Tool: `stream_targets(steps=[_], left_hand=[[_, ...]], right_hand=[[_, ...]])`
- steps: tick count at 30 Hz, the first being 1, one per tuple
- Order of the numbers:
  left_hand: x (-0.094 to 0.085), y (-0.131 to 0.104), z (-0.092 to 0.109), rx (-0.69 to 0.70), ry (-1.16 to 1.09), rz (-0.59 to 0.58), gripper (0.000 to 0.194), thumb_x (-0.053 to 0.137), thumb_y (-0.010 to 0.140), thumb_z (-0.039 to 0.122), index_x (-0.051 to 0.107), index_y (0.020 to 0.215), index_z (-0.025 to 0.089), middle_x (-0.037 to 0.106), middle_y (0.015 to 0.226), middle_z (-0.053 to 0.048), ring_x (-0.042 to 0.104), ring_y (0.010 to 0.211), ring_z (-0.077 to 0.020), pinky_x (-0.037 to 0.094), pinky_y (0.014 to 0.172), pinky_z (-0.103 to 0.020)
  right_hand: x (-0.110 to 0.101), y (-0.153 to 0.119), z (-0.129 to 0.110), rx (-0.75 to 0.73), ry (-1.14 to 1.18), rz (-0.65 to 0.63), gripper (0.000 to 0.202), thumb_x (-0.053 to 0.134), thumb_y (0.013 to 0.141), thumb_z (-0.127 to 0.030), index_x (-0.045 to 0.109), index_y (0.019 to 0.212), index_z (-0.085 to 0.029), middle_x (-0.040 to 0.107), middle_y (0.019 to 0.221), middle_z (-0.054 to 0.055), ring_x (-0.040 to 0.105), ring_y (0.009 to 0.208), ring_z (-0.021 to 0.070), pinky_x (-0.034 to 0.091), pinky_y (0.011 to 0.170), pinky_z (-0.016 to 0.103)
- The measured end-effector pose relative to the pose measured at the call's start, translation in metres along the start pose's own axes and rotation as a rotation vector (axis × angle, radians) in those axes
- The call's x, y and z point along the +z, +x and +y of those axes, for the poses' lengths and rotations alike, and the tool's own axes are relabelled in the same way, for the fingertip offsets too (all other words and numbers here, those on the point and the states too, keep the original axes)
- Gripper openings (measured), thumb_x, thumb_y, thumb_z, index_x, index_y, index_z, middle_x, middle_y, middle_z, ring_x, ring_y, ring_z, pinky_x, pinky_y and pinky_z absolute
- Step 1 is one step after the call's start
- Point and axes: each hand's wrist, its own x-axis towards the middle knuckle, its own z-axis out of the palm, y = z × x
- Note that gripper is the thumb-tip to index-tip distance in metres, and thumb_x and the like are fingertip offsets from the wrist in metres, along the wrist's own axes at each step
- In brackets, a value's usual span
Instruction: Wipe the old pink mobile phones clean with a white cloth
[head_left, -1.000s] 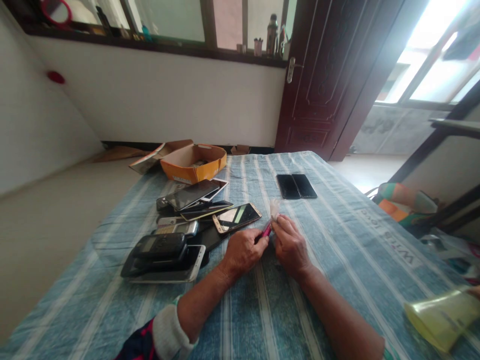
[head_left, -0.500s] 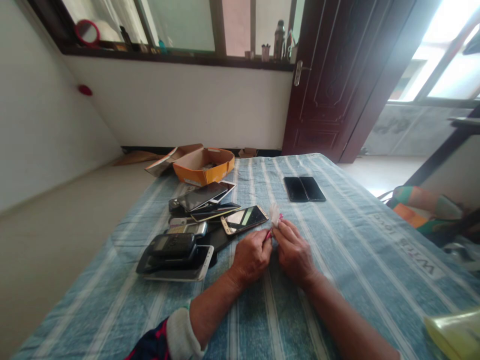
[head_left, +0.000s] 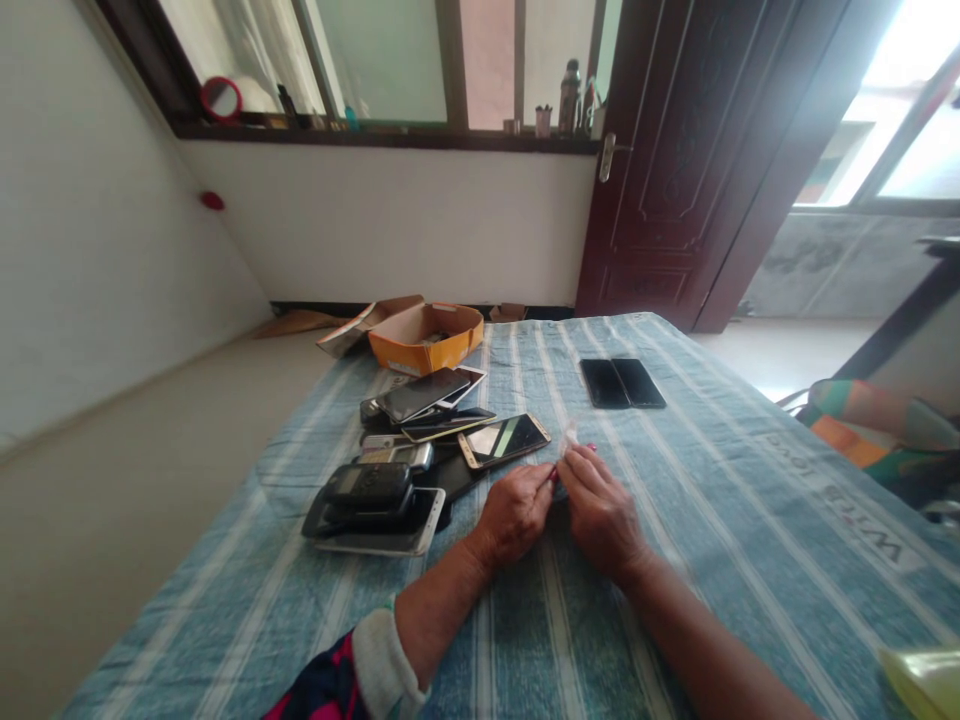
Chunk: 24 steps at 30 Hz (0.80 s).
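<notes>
My left hand [head_left: 516,515] is closed on a thin pink-red thing [head_left: 555,474] that is mostly hidden by the fingers; its kind I cannot make out. Against it, the fingers of my right hand [head_left: 604,512] are bunched around a white, crumpled tissue [head_left: 571,436], whose end sticks up. A bit of pink also shows beyond the right fingertips. Just left of the hands lies a gold-rimmed smartphone [head_left: 504,440], screen up. Further left is a pile of old phones, with a thick black handset [head_left: 367,487] resting on a white-edged smartphone [head_left: 431,524].
Two black smartphones [head_left: 622,384] lie side by side beyond my right hand. An open orange cardboard box [head_left: 427,352] stands at the table's far left. The striped blue cloth [head_left: 720,520] covers the table. A yellow plastic item [head_left: 926,680] is at the near right.
The view has shifted slightly, so everything sits further right. The tissue sits lower between the fingers, with less of it sticking up. Both hands keep their hold close together.
</notes>
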Motion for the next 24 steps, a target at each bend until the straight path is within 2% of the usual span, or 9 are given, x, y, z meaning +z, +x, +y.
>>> stream_targets(steps=[6, 10, 19, 24], left_hand=[[0.003, 0.000, -0.001, -0.005, 0.058, 0.015, 0.032, 0.040, 0.091, 0.025, 0.066, 0.106, 0.016, 0.070, 0.100, -0.010, 0.063, 0.099, -0.0235, 0.049, 0.095, -0.036], [0.002, 0.000, -0.001, 0.009, 0.063, -0.001, 0.032, 0.040, 0.090, 0.024, 0.067, 0.106, 0.015, 0.070, 0.098, -0.011, 0.063, 0.100, -0.0243, 0.048, 0.096, -0.037], [-0.005, 0.002, -0.004, 0.040, -0.067, -0.046, 0.031, 0.039, 0.092, 0.026, 0.067, 0.102, 0.017, 0.069, 0.098, -0.009, 0.063, 0.095, -0.0212, 0.049, 0.092, -0.033], [-0.006, 0.003, -0.004, 0.045, -0.065, -0.051, 0.033, 0.038, 0.092, 0.026, 0.067, 0.100, 0.014, 0.069, 0.102, -0.012, 0.063, 0.097, -0.0233, 0.048, 0.093, -0.035]], right_hand=[[-0.004, 0.001, 0.018, 0.023, -0.040, -0.008, 0.037, 0.037, 0.089, -0.007, 0.067, 0.111, -0.010, 0.066, 0.110, 0.016, 0.055, 0.117, 0.0267, 0.051, 0.098, 0.043], [-0.006, -0.001, 0.027, 0.069, -0.098, 0.003, 0.036, 0.038, 0.090, -0.009, 0.067, 0.111, -0.013, 0.066, 0.110, 0.015, 0.055, 0.117, 0.0271, 0.051, 0.096, 0.043], [0.000, -0.002, -0.003, -0.023, -0.040, -0.005, 0.037, 0.039, 0.090, -0.009, 0.066, 0.115, -0.012, 0.066, 0.110, 0.016, 0.055, 0.117, 0.0278, 0.050, 0.097, 0.044], [-0.003, 0.001, 0.002, -0.021, -0.038, -0.032, 0.036, 0.037, 0.090, -0.008, 0.067, 0.110, -0.011, 0.067, 0.108, 0.015, 0.057, 0.113, 0.0270, 0.050, 0.096, 0.043]])
